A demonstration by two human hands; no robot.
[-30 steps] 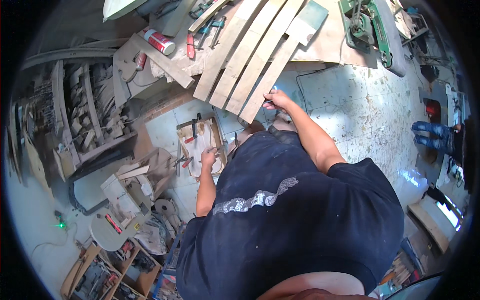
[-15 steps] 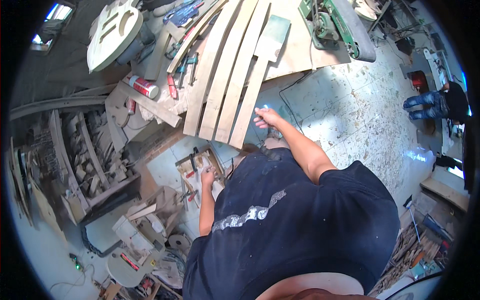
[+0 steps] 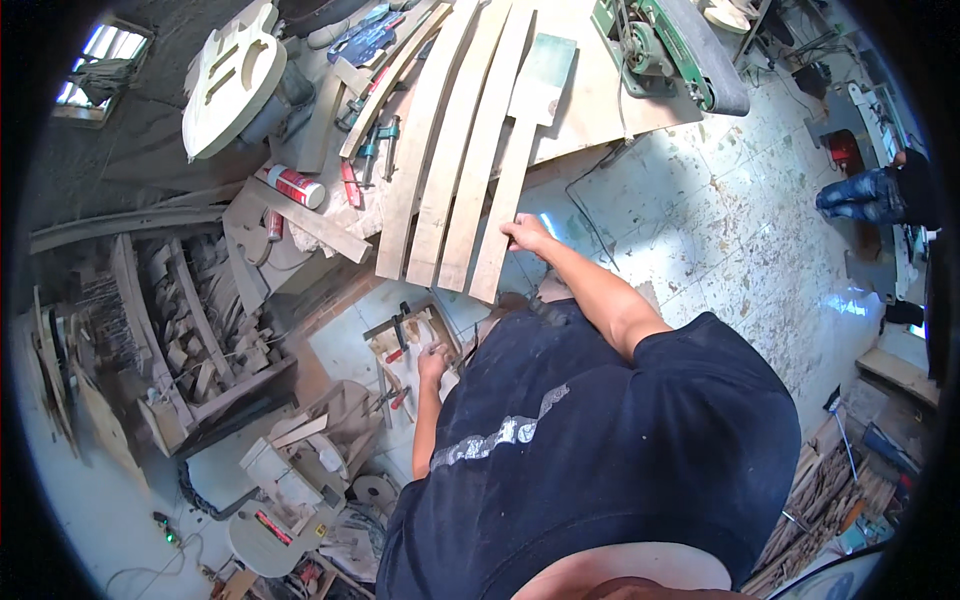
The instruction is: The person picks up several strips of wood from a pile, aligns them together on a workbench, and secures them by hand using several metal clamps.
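Several long wooden boards [image 3: 432,225] lie side by side on the workbench, their near ends jutting past its edge. My right hand [image 3: 527,234] is closed at the right edge of the rightmost board [image 3: 490,262], fingertips pinching that edge near its close end. A flat rectangular piece [image 3: 543,80], part green and part pale, rests across this board farther up. My left hand [image 3: 433,362] hangs low with curled fingers beside a wooden frame with clamps [image 3: 402,335]. Whether anything is inside those fingers is hidden.
A green belt sander [image 3: 650,55] stands at the bench's right. Clamps [image 3: 378,145], a red-and-white canister [image 3: 296,187] and a pale guitar body [image 3: 235,80] are at the left. Scrap wood fills a bin [image 3: 215,400]. Another person [image 3: 870,195] stands at far right.
My right hand has moved slightly left, from beside the rightmost board onto its edge, and its fingers have closed there. The whole view has shifted a little; my left hand still hangs low.
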